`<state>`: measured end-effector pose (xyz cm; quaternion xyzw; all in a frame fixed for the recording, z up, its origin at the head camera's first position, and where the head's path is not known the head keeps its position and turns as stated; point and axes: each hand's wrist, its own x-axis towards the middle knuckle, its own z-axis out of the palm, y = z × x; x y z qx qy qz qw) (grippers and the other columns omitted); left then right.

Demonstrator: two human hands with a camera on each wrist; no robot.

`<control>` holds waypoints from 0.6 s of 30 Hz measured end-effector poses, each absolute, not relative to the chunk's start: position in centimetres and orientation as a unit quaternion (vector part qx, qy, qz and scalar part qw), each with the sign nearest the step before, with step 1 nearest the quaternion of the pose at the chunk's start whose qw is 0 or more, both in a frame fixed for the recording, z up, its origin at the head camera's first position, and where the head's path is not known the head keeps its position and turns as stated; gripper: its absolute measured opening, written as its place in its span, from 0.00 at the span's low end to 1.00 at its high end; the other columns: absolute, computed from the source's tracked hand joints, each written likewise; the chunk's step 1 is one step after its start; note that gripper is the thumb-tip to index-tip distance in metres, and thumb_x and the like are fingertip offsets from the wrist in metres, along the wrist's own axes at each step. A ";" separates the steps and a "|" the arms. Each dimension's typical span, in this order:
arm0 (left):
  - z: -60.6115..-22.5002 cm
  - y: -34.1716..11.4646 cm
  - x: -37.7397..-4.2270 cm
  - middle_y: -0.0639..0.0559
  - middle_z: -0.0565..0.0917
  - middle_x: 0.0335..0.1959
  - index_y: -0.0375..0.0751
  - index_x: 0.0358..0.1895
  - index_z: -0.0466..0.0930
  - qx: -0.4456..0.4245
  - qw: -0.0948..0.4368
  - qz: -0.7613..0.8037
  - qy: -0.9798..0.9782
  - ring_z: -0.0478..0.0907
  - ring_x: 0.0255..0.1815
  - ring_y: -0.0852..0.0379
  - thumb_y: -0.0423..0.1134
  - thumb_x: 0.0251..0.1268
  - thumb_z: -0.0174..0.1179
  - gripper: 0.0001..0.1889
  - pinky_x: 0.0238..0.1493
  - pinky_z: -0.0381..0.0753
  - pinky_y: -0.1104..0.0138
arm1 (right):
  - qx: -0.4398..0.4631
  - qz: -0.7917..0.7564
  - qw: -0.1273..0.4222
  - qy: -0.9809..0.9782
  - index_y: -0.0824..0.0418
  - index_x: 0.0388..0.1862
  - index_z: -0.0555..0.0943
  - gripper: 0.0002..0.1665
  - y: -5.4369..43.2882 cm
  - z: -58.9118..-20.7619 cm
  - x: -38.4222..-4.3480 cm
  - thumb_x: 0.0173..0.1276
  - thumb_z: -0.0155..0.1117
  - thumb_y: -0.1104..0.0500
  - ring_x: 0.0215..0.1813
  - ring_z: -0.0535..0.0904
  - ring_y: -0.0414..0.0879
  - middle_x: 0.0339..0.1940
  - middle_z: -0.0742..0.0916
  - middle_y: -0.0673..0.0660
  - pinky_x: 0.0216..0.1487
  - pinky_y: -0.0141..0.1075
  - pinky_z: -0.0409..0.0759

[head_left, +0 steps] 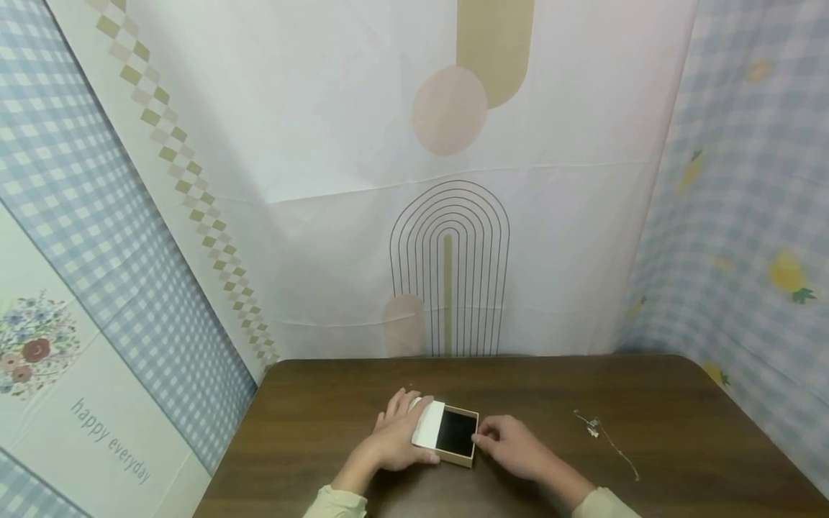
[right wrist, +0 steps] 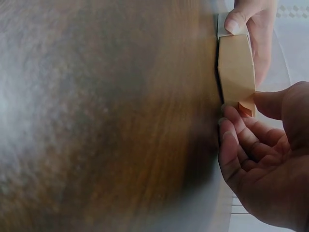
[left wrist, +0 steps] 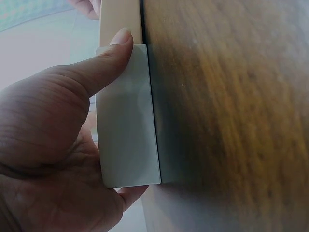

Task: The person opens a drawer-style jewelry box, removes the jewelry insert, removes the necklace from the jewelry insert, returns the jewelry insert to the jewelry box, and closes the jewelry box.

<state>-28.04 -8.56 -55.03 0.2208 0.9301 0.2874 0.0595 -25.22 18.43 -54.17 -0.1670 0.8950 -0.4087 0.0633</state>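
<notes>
On the table sits a small drawer-style gift box with a white sleeve (head_left: 428,424) and a tan inner tray (head_left: 457,458). The tray stands partly out of the sleeve toward the right and shows a black insert (head_left: 456,433). My left hand (head_left: 396,433) grips the sleeve, its thumb on the near side wall and its fingers over the far side. With thumb and fingers, my right hand (head_left: 514,446) pinches the tray's right end, where an orange-brown tab (right wrist: 245,110) shows. A thin chain necklace (head_left: 612,440) with a small pendant lies to the right, apart from both hands.
The brown wooden table (head_left: 324,392) has rounded far corners. Behind it hangs a white patterned cloth (head_left: 337,259), with blue checked cloths (head_left: 732,216) at both sides.
</notes>
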 end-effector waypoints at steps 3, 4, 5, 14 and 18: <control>-55.0 -8.6 -28.0 0.38 0.61 0.85 0.48 0.83 0.60 0.222 0.060 0.287 0.930 0.46 0.88 0.30 0.55 0.53 0.81 0.56 0.76 0.55 0.22 | -0.165 -0.418 0.066 0.891 0.59 0.37 0.85 0.11 18.3 -54.3 -25.2 0.77 0.68 0.53 0.28 0.76 0.37 0.28 0.85 0.50 0.31 0.32 0.76; -55.0 -8.6 -28.0 0.38 0.61 0.85 0.48 0.84 0.60 0.222 0.062 0.287 0.930 0.46 0.88 0.30 0.56 0.53 0.81 0.55 0.76 0.55 0.22 | -0.165 -0.420 0.067 0.890 0.59 0.37 0.85 0.11 18.3 -54.3 -25.2 0.77 0.68 0.53 0.29 0.76 0.37 0.28 0.86 0.51 0.31 0.32 0.76; -54.9 -8.6 -28.0 0.38 0.60 0.85 0.48 0.84 0.60 0.222 0.063 0.287 0.930 0.46 0.88 0.30 0.56 0.53 0.81 0.56 0.76 0.55 0.22 | -0.164 -0.422 0.068 0.889 0.59 0.37 0.85 0.11 18.3 -54.4 -25.2 0.77 0.68 0.53 0.29 0.76 0.37 0.29 0.86 0.51 0.31 0.32 0.76; -54.4 -8.6 -27.8 0.37 0.61 0.84 0.49 0.84 0.60 0.232 0.060 0.288 0.927 0.46 0.88 0.29 0.56 0.52 0.81 0.56 0.75 0.55 0.21 | -0.166 -0.444 0.083 0.877 0.61 0.36 0.84 0.12 18.4 -54.6 -25.5 0.77 0.67 0.54 0.27 0.77 0.38 0.28 0.87 0.53 0.28 0.32 0.76; -54.7 -8.5 -27.9 0.38 0.61 0.85 0.49 0.83 0.61 0.223 0.062 0.292 0.928 0.46 0.88 0.31 0.55 0.52 0.81 0.56 0.76 0.54 0.22 | -0.166 -0.454 0.093 0.871 0.61 0.36 0.84 0.13 18.4 -54.6 -25.6 0.78 0.67 0.54 0.25 0.77 0.38 0.27 0.86 0.54 0.26 0.33 0.77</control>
